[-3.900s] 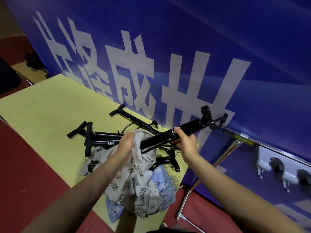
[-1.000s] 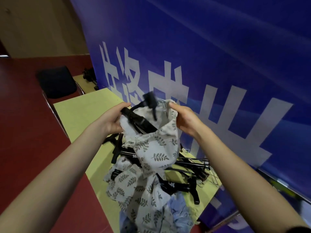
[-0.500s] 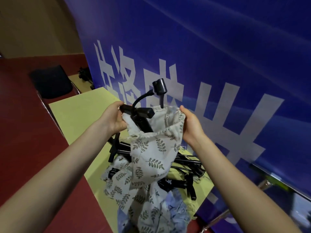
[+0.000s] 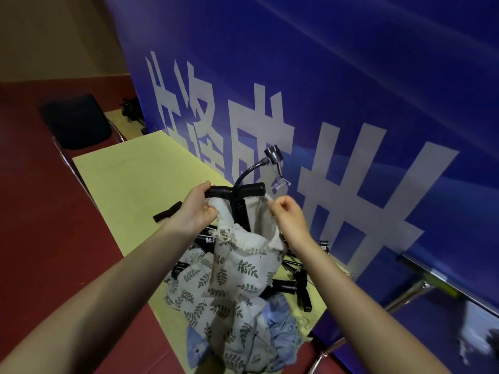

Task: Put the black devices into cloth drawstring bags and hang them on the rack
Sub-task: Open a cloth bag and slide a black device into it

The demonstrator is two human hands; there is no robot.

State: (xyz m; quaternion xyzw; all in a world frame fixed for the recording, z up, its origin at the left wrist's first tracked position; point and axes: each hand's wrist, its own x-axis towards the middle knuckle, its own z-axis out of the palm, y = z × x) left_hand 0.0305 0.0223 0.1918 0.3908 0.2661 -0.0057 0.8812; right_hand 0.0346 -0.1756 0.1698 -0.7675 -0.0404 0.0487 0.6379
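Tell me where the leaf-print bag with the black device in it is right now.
In the head view the leaf-print bag hangs mid-frame above the yellow table, its mouth held by the left hand and right hand.

Both forearms reach forward; left hand (image 4: 195, 209) fingers curl in a grip; right hand (image 4: 287, 215) fingers pinch closed.
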